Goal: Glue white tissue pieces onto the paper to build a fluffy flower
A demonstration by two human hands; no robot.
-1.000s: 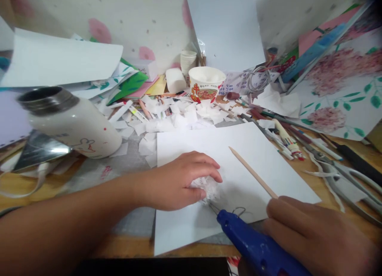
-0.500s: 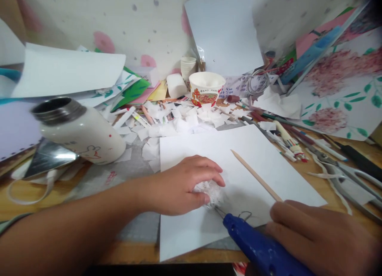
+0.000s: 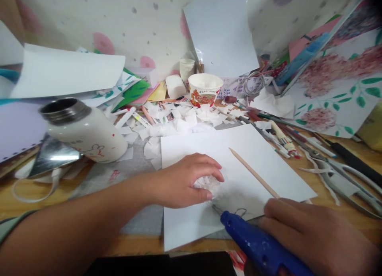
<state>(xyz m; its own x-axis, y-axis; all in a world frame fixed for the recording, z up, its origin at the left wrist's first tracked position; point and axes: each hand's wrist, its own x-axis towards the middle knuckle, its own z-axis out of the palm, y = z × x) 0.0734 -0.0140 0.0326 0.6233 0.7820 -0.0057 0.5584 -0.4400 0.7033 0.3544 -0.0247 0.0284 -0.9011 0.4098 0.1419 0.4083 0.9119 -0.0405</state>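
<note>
My left hand curls its thumb and fingers around a small crumpled, whitish, see-through ball. The ball rests on a white sheet of paper, partly hidden by the fingers. At the lower right, my right hand is closed around a blue hand tool with a thin wire-like metal tip. That tip points at the lower edge of the ball, close to my left thumb. From the same fist a pale pointed wooden stick sticks out over the paper. Part of my right grip is hidden.
Torn paper scraps lie thick behind the sheet. A white flask without a lid leans at left beside a phone. A printed paper bowl stands at the back. Scissors and pens lie at right.
The view has shifted a little. The tool's tip has drawn slightly away from the ball, and my left thumb sits a bit further over it. Both grips are otherwise the same.
</note>
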